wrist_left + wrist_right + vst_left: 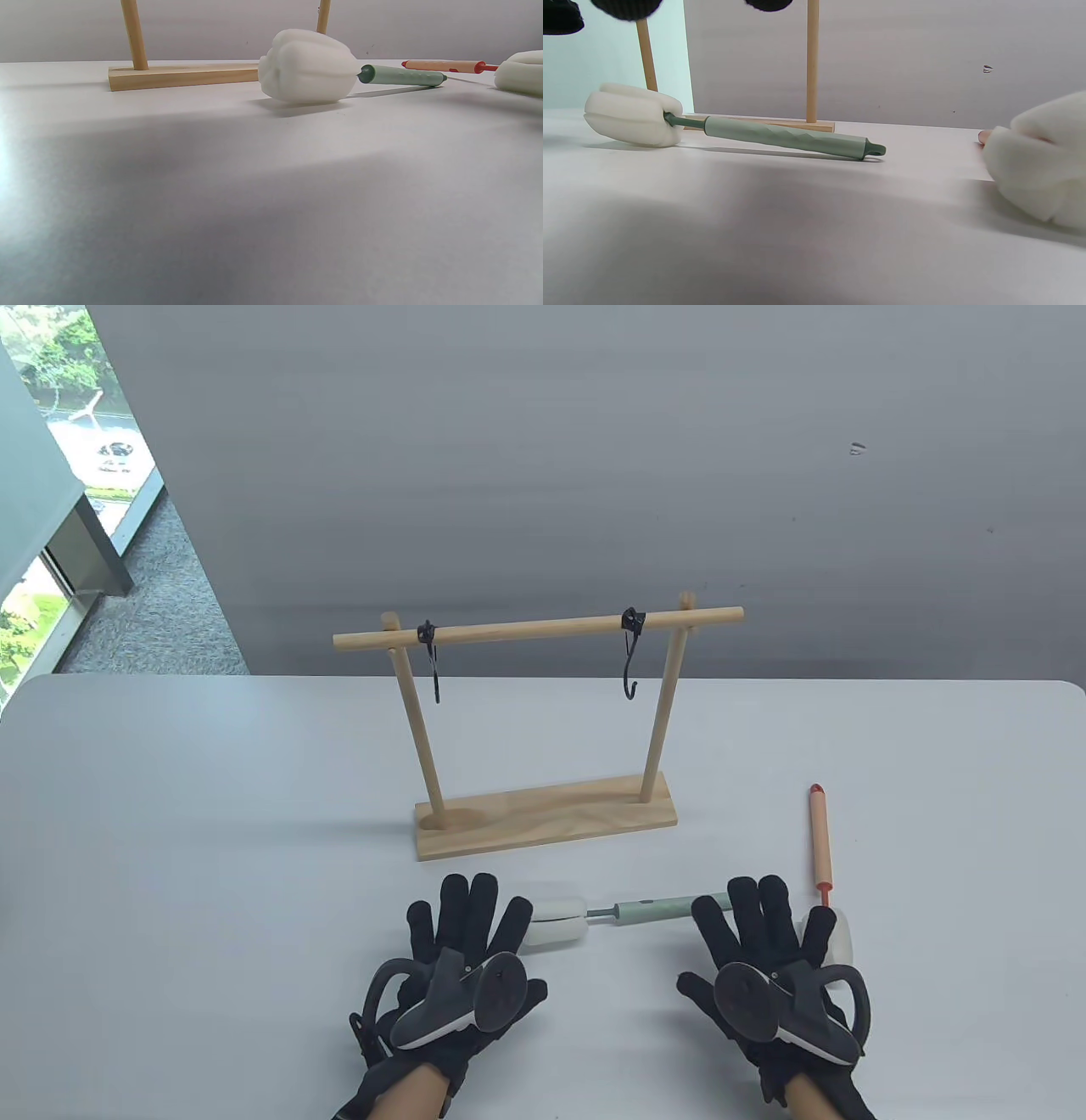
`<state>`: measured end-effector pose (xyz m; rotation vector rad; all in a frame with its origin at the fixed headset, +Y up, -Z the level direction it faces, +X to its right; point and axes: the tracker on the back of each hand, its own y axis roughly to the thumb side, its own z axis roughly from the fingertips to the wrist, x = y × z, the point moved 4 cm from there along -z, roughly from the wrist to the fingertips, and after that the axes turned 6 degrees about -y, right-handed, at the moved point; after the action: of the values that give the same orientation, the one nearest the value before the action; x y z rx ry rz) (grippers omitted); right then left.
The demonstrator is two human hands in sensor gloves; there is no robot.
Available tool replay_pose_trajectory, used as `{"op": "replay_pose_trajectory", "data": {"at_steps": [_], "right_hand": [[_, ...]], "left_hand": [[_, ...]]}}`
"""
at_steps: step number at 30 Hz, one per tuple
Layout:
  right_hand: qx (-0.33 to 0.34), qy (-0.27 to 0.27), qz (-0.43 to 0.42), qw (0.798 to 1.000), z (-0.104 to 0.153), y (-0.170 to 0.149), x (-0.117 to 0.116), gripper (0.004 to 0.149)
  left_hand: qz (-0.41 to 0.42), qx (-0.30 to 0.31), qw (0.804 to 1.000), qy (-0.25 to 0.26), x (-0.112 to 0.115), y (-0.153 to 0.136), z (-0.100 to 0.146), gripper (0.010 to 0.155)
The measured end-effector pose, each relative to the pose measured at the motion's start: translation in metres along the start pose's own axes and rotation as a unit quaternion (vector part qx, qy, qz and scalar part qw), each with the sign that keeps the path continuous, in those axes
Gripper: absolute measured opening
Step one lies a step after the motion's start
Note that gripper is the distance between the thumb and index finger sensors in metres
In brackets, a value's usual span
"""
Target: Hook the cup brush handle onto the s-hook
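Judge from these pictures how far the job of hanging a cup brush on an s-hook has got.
Done: nothing visible. Both s-hooks, left and right, hang bare from the wooden rack. In hand: nothing; the left hand and right hand hover spread over the table. Left: the green brush and orange brush both lie flat, so grasping, lifting and hooking all remain.

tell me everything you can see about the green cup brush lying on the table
The green cup brush lies on its side on the white table, in front of the wooden rack's base. Its lobed white sponge head looks like soft foam and points to the person's left. A thin dark stem joins it to a sage-green faceted handle, plastic by the look, ending in a small hanging loop. In the wrist views nothing grips it; only the head plainly rests on the table.
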<state>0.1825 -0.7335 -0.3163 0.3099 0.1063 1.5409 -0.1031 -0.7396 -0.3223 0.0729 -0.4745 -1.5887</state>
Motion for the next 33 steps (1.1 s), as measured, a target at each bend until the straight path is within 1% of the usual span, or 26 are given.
{"op": "replay_pose_trajectory", "data": {"at_steps": [4, 7, 10, 12, 14, 15, 17, 19, 21, 25, 30, 33], "right_hand": [[-0.006, -0.002, -0.007, 1.0, 0.0, -0.002, 0.001, 0.08], [-0.013, -0.011, -0.018, 1.0, 0.001, -0.006, 0.004, 0.08], [-0.03, -0.022, -0.023, 0.999, 0.001, -0.011, 0.006, 0.08], [-0.044, -0.029, -0.024, 0.998, 0.002, -0.014, 0.008, 0.079], [-0.057, -0.039, -0.023, 0.997, 0.003, -0.017, 0.009, 0.079], [-0.062, -0.042, -0.024, 0.997, 0.003, -0.018, 0.01, 0.079], [-0.07, -0.043, -0.026, 0.996, 0.003, -0.021, 0.01, 0.079], [-0.079, -0.043, -0.034, 0.995, 0.004, -0.026, 0.01, 0.079], [-0.093, -0.042, -0.041, 0.994, 0.006, -0.033, 0.009, 0.078], [-0.119, -0.031, -0.055, 0.991, 0.009, -0.045, 0.006, 0.077], [-0.128, -0.022, -0.081, 0.988, 0.007, -0.056, 0.002, 0.077], [-0.141, -0.018, -0.089, 0.986, 0.007, -0.062, 0.0, 0.076]], "left_hand": [[0.018, 0.015, 1.0, 0.01, -0.002, 0.005, -0.003, 0.083], [0.045, 0.024, 0.998, 0.035, -0.007, 0.015, -0.009, 0.082], [0.038, 0.023, 0.999, 0.017, -0.01, 0.031, -0.022, 0.083], [0.01, -0.008, 1.0, -0.001, -0.013, 0.043, -0.034, 0.084], [-0.054, -0.046, 0.997, -0.026, -0.014, 0.059, -0.05, 0.085], [-0.101, -0.05, 0.993, -0.028, -0.015, 0.072, -0.06, 0.083], [-0.168, -0.046, 0.984, -0.021, -0.015, 0.092, -0.075, 0.082], [-0.198, -0.046, 0.979, -0.012, -0.014, 0.11, -0.09, 0.081], [-0.204, -0.049, 0.978, -0.011, -0.011, 0.122, -0.105, 0.08], [-0.19, -0.054, 0.98, -0.034, -0.006, 0.13, -0.122, 0.078], [-0.178, -0.052, 0.982, -0.031, -0.01, 0.129, -0.127, 0.074], [-0.155, -0.047, 0.987, -0.023, -0.011, 0.127, -0.128, 0.069]]}}
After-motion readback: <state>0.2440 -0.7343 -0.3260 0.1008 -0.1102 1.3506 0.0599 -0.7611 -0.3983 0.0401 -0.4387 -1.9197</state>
